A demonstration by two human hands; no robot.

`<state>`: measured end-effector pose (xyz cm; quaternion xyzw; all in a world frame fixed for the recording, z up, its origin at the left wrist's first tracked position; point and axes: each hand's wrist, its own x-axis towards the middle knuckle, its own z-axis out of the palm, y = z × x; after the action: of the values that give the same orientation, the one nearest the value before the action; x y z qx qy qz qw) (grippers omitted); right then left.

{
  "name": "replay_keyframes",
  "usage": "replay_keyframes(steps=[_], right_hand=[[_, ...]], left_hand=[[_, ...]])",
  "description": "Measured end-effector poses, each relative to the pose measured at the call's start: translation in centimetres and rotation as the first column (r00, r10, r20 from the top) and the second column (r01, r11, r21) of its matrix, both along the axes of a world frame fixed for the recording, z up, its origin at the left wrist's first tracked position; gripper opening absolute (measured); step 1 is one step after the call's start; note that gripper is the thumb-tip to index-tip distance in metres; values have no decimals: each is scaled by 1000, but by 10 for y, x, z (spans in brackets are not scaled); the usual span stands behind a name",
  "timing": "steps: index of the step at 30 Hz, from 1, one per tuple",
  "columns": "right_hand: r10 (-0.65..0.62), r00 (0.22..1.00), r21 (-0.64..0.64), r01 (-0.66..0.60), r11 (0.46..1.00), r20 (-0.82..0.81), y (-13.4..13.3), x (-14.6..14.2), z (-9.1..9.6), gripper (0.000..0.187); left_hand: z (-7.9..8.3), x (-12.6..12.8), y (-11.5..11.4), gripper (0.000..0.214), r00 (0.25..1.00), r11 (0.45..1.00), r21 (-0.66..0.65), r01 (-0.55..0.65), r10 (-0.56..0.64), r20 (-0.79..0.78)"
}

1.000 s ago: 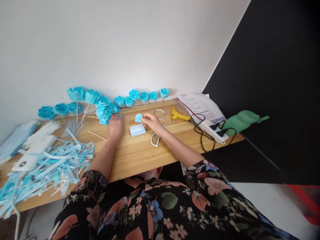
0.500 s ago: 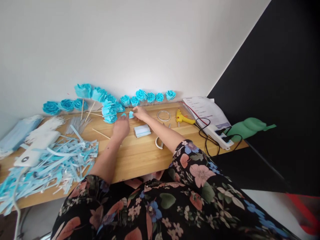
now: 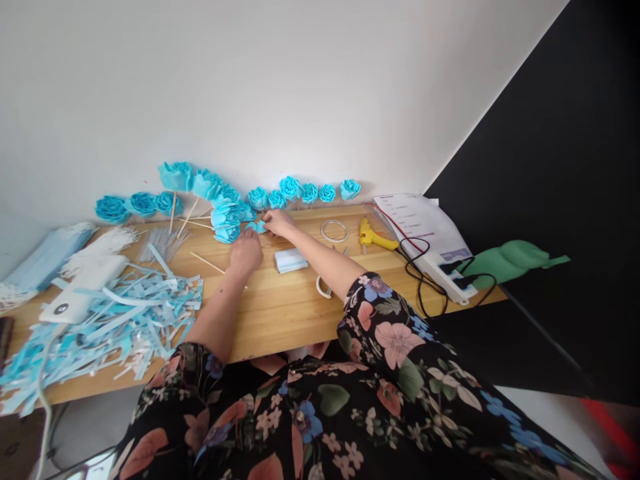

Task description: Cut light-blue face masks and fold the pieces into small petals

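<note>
My right hand (image 3: 279, 222) reaches to the back of the wooden table (image 3: 280, 310), its fingers pinched on a small blue petal piece (image 3: 259, 227) beside a heap of blue paper roses (image 3: 226, 213). My left hand (image 3: 246, 252) rests on the table just in front of that heap, fingers curled; whether it holds anything is hidden. A folded stack of blue and white mask material (image 3: 291, 261) lies right of the left hand.
More blue roses (image 3: 305, 193) line the wall. Scissors (image 3: 325, 287), a tape ring (image 3: 335, 231), a yellow glue gun (image 3: 374, 236), a power strip (image 3: 450, 275) with black cords and papers (image 3: 417, 220) lie at right. Blue strips (image 3: 100, 327), a white device (image 3: 83, 287) and masks (image 3: 40, 257) cover the left.
My right hand carried the blue petal piece from above the folded stack leftwards and back to the rose heap. The left hand stayed nearly put. The view shifted slightly.
</note>
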<state>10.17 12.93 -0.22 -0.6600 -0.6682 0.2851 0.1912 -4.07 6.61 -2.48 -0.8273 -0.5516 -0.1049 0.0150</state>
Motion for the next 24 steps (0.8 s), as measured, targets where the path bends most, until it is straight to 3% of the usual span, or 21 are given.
replay_keyframes(steps=[5,9,12,16,20,24], right_hand=[[12,1000,54,-13,998,14,-6,0,3,18],[8,1000,105,-7,994,-12,-15,5,8,29],[47,995,224,-25,974,-94,-37,17,16,36],[151,982,425,-90,901,-110,-100,45,29,35],[168,973,463,-223,858,158,-177,78,25,30],[241,898,371,-380,847,368,-229,97,2,44]], left_hand=[[-1,0,1,44,1000,1000,0,6,-6,-7],[2,1,-1,45,1000,1000,-9,1,-1,-20],[4,2,-3,46,1000,1000,-2,7,-7,-14],[7,1,-4,49,1000,1000,-1,-2,2,-3],[8,4,-7,51,999,999,21,42,-42,-3],[7,10,-11,50,996,992,93,88,-88,-4]])
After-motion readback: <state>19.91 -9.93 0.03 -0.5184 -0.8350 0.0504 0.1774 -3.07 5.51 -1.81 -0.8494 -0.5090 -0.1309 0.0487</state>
